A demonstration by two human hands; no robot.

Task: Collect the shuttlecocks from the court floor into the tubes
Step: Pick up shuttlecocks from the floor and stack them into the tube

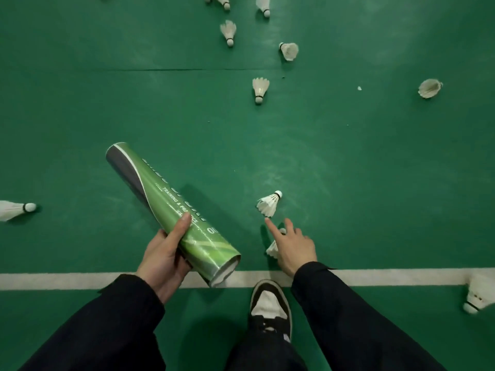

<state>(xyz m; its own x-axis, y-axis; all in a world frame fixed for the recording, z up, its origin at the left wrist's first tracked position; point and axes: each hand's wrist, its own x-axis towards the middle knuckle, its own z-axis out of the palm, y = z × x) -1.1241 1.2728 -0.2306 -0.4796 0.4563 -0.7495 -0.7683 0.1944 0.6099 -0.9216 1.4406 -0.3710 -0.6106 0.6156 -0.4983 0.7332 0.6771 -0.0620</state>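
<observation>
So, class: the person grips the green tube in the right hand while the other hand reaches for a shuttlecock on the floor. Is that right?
Not quite. The head view shows the left hand gripping the green tube; the right hand reaches toward a shuttlecock on the floor.

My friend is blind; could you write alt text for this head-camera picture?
A person's left hand grips a green shuttlecock tube while the right hand reaches for a shuttlecock on the green court floor; more lie scattered beyond.
</observation>
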